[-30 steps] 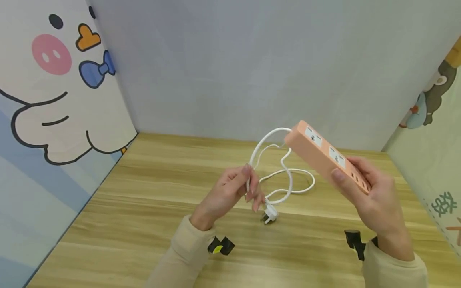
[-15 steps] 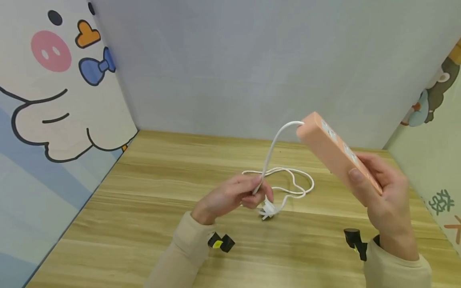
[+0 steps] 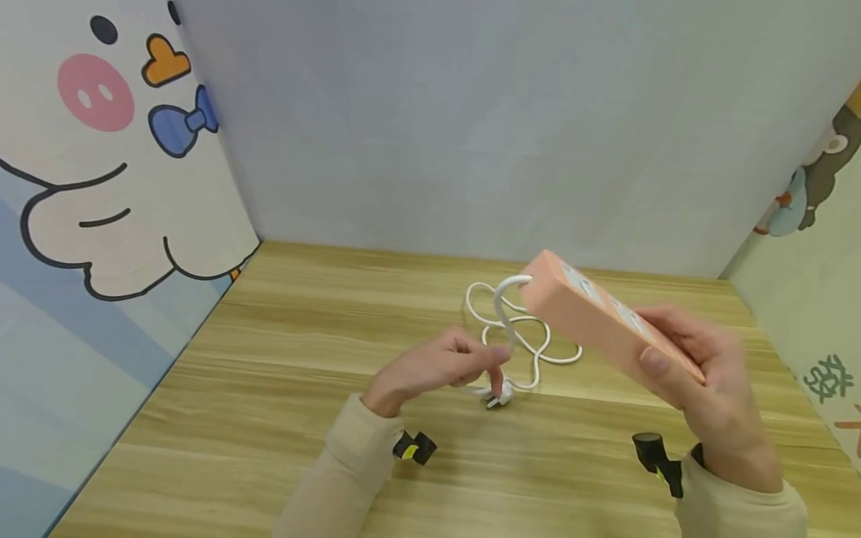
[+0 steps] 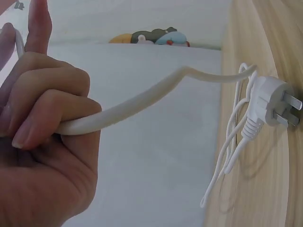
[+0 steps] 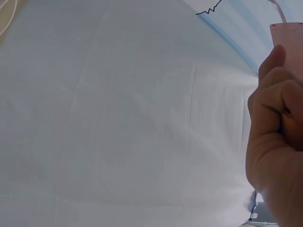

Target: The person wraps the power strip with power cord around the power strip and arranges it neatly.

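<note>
My right hand (image 3: 723, 388) grips the near end of a salmon-pink power strip (image 3: 585, 317), raised and tilted above the table. Its thumb lies along the strip's side. A white cord leaves the strip's far end and curves down to my left hand (image 3: 430, 370). In the left wrist view, curled fingers of that hand hold the cord (image 4: 137, 104). The white plug (image 4: 270, 101), with metal pins, lies on the table just beyond the left fingertips. Loose loops of cord (image 3: 565, 360) spread behind it. Only the pink edge of the strip (image 5: 289, 38) shows in the right wrist view.
A wood-grain table (image 3: 269, 359) lies beneath both hands. A plain grey-white backdrop (image 3: 471, 134) rises behind it. Printed cartoon panels (image 3: 101, 194) stand at the sides. Black wrist-camera mounts (image 3: 413, 448) jut from both sleeves.
The strip rose and went right, then came down and back left. My left hand kept hold of the cord, drifting right and slightly down. The cord loops on the table shifted shape.
</note>
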The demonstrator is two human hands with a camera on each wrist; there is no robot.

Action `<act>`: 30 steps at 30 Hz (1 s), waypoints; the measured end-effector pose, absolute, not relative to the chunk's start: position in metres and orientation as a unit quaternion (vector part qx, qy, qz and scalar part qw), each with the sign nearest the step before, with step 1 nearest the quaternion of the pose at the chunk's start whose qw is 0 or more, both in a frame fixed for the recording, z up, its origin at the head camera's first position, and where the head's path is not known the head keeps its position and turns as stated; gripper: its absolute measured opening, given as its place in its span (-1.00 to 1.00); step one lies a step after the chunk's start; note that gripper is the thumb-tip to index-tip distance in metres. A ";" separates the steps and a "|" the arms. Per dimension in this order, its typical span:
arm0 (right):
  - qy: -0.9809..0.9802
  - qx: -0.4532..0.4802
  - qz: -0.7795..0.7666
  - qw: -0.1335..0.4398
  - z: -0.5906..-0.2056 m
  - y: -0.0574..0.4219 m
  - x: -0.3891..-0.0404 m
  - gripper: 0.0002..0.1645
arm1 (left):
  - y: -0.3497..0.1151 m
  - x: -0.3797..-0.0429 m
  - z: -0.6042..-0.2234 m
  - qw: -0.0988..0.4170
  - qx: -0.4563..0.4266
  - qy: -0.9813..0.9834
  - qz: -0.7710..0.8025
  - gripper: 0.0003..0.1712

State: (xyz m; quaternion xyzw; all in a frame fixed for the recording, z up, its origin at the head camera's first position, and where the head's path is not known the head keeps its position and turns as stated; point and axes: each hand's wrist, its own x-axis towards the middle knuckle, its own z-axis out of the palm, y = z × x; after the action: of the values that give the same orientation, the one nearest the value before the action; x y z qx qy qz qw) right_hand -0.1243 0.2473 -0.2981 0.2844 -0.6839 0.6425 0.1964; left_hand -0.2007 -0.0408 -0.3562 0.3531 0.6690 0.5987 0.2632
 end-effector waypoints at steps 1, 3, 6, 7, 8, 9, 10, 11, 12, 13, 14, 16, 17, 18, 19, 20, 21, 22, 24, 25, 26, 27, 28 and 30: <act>-0.683 0.291 0.642 0.192 -0.299 0.247 -0.124 -0.59 | -0.041 -0.201 -0.357 0.263 0.345 0.676 0.596 -0.35; -0.681 0.311 0.638 0.183 -0.300 0.246 -0.124 -0.58 | -0.040 -0.202 -0.357 0.260 0.327 0.688 0.594 -0.41; -0.677 0.340 0.632 0.161 -0.301 0.245 -0.125 -0.59 | -0.040 -0.203 -0.359 0.252 0.301 0.704 0.592 -0.50; -0.681 0.346 0.628 0.149 -0.301 0.246 -0.125 -0.58 | -0.041 -0.204 -0.359 0.252 0.293 0.706 0.593 -0.52; -0.687 0.348 0.624 0.134 -0.301 0.246 -0.123 -0.57 | -0.041 -0.204 -0.360 0.250 0.292 0.705 0.596 -0.53; -0.692 0.352 0.619 0.117 -0.301 0.247 -0.123 -0.56 | -0.041 -0.205 -0.361 0.251 0.291 0.701 0.601 -0.56; -0.699 0.359 0.610 0.102 -0.301 0.247 -0.122 -0.53 | -0.042 -0.205 -0.362 0.252 0.289 0.697 0.606 -0.60; -0.706 0.368 0.599 0.084 -0.301 0.248 -0.121 -0.51 | -0.042 -0.206 -0.363 0.254 0.288 0.691 0.613 -0.64; -0.713 0.374 0.590 0.068 -0.300 0.248 -0.120 -0.50 | -0.043 -0.206 -0.364 0.254 0.286 0.687 0.618 -0.67; -0.720 0.380 0.579 0.052 -0.300 0.248 -0.119 -0.47 | -0.043 -0.207 -0.364 0.251 0.285 0.686 0.621 -0.70; -0.724 0.390 0.568 0.041 -0.299 0.249 -0.119 -0.45 | -0.044 -0.207 -0.364 0.244 0.284 0.687 0.623 -0.72; -0.733 0.408 0.544 0.021 -0.297 0.249 -0.118 -0.43 | -0.045 -0.207 -0.364 0.230 0.275 0.700 0.618 -0.75; -0.738 0.410 0.536 0.007 -0.296 0.250 -0.118 -0.42 | -0.046 -0.207 -0.363 0.224 0.274 0.706 0.613 -0.74; -0.752 0.405 0.520 -0.002 -0.294 0.250 -0.117 -0.40 | -0.047 -0.208 -0.362 0.216 0.273 0.713 0.609 -0.73; -0.764 0.407 0.501 -0.006 -0.293 0.250 -0.116 -0.40 | -0.047 -0.208 -0.362 0.211 0.271 0.717 0.606 -0.73; -0.775 0.408 0.482 -0.011 -0.292 0.250 -0.116 -0.39 | -0.048 -0.208 -0.362 0.209 0.269 0.719 0.606 -0.74; -0.787 0.407 0.463 -0.020 -0.290 0.250 -0.115 -0.39 | -0.048 -0.208 -0.362 0.207 0.268 0.721 0.604 -0.74; -0.796 0.411 0.444 -0.027 -0.289 0.250 -0.115 -0.39 | -0.048 -0.208 -0.362 0.204 0.268 0.721 0.605 -0.75; -0.812 0.423 0.401 -0.025 -0.288 0.248 -0.116 -0.39 | -0.048 -0.208 -0.362 0.200 0.260 0.723 0.608 -0.81; -0.810 0.438 0.388 -0.025 -0.288 0.247 -0.117 -0.41 | -0.048 -0.208 -0.362 0.197 0.256 0.725 0.609 -0.83; -0.813 0.443 0.377 -0.031 -0.288 0.247 -0.117 -0.43 | -0.048 -0.208 -0.362 0.193 0.251 0.727 0.609 -0.84; -0.816 0.444 0.367 -0.041 -0.288 0.246 -0.118 -0.47 | -0.048 -0.207 -0.361 0.188 0.247 0.730 0.609 -0.84; -0.820 0.445 0.358 -0.048 -0.288 0.245 -0.118 -0.51 | -0.048 -0.207 -0.360 0.183 0.242 0.734 0.608 -0.84; -0.825 0.444 0.344 -0.064 -0.288 0.243 -0.119 -0.60 | -0.049 -0.206 -0.357 0.169 0.233 0.742 0.606 -0.82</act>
State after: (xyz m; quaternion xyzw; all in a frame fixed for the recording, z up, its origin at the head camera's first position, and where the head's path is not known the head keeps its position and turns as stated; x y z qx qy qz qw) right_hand -0.1193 0.2435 -0.2884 0.4436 -0.8253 0.3436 -0.0639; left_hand -0.2064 -0.0487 -0.3573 0.2331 0.7420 0.6055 0.1687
